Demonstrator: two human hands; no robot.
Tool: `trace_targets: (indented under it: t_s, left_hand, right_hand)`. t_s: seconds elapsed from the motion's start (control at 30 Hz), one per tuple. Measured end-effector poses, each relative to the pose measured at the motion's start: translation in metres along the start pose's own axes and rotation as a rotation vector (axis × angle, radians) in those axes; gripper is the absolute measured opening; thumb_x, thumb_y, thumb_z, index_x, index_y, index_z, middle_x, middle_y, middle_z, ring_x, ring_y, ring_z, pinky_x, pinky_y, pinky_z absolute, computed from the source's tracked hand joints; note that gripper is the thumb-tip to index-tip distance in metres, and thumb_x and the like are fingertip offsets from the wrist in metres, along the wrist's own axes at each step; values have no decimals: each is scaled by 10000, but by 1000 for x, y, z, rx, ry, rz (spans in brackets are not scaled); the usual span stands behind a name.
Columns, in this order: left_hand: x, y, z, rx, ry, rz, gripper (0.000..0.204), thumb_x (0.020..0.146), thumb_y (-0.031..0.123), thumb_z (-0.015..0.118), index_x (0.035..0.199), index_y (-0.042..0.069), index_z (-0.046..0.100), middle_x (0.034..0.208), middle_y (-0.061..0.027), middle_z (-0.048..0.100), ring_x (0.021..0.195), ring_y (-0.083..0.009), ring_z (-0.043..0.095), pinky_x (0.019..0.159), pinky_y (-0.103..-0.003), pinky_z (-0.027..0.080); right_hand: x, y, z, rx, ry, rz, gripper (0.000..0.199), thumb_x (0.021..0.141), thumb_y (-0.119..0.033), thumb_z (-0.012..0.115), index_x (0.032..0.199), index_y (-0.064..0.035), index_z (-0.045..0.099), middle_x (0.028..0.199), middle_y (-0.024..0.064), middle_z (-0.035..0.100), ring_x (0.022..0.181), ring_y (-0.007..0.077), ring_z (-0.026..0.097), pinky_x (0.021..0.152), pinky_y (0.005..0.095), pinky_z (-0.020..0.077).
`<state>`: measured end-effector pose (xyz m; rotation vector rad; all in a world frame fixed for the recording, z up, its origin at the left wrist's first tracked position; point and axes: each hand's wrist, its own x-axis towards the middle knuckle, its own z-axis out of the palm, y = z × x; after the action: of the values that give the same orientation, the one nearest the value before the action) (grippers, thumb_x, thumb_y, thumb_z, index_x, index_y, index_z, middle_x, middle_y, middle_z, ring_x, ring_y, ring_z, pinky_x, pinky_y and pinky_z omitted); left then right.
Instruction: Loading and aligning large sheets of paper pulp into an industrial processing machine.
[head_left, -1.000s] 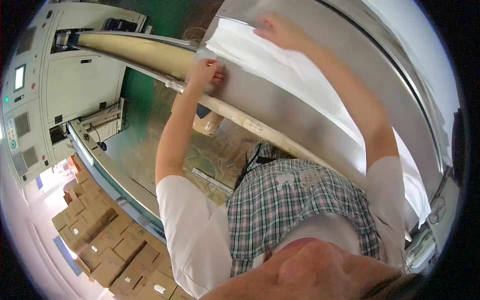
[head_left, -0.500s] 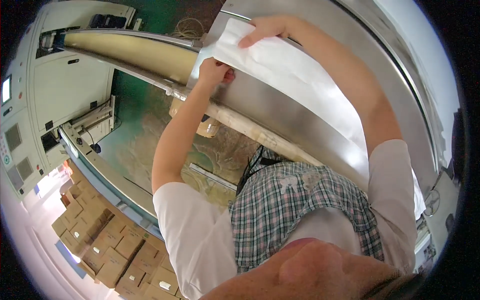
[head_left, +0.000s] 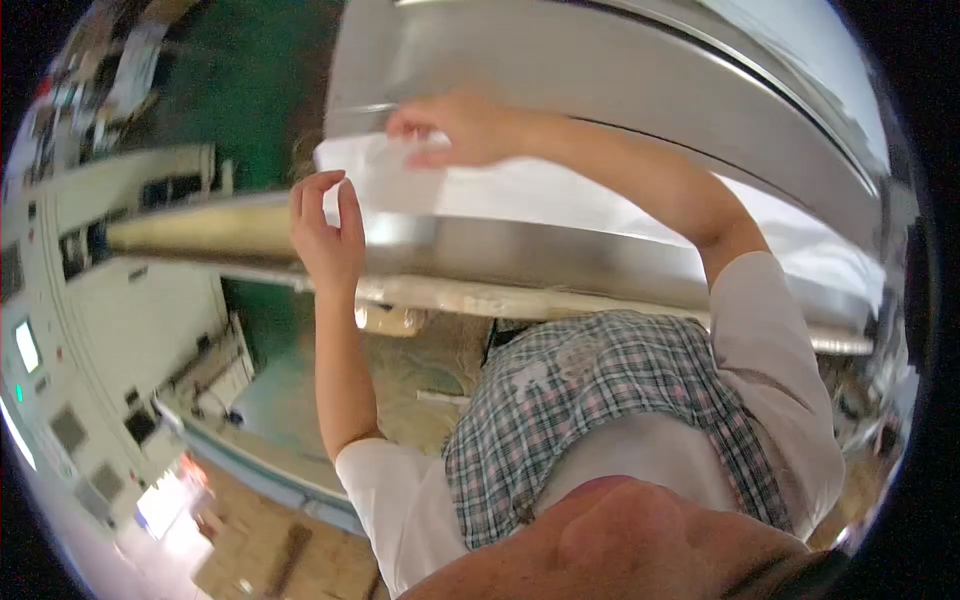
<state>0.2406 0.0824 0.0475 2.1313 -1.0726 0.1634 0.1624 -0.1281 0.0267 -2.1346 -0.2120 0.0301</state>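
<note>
A long white sheet (head_left: 560, 195), paper or cloth I cannot tell, lies along a shiny metal machine bed (head_left: 520, 255) in front of me. Over the sheet's left end hovers my right hand (head_left: 465, 128), its thumb and fingers apart with nothing visible between them; motion blurs it a little. My left hand (head_left: 328, 235) is raised at the left end of the bed, beside the sheet's corner. Its fingers are bent and spread, and I see nothing held in them.
A pale yellow roller (head_left: 205, 228) runs left from the bed to a light machine cabinet (head_left: 165, 310) with a screen. A wrapped bar (head_left: 480, 297) edges the bed nearest me. Cardboard boxes (head_left: 245, 545) are stacked at the lower left.
My right hand has let go of the sheet and come off it. My left hand has left the metal edge and opened. The view has turned, and the sheet lies lower against the bed.
</note>
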Motion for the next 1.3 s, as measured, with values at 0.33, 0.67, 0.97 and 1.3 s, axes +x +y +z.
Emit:
trace_targets:
  t_s: [0.33,0.67,0.97,1.3]
  left_hand:
    - [18,46,150,168,-444,112,356,870,309,432,749,5,573,707,-205,558,671,-366,534,638,-453,409]
    - [-11,-53,67,667,-488,32,217,835,186,442,805,12,567,797,-148,586,756,-354,543,652,-431,437]
    - [-47,79,147,639,-305,-113,398,889,375,346,1091,99,551,1192,-103,493,1084,-332,431,885,-441,358]
    - [-55,181,200,673,-344,-197,448,868,492,325,1145,204,530,1275,-102,428,1203,-363,311,915,-549,281]
  right_hand:
    - [-329,-31,-59,-352,254,444,312,697,-72,570,1005,-57,518,1030,100,508,1017,267,453,900,369,344]
    - [-489,18,-115,-723,339,671,437,608,22,560,1029,-75,494,1048,116,446,979,291,446,863,382,370]
    - [-625,84,-174,-879,530,901,352,611,10,564,951,-67,512,1052,109,466,996,293,482,734,380,471]
    - [-888,155,-257,-1176,1277,1676,370,740,-171,558,1100,-113,492,1098,163,484,1016,338,485,816,411,441]
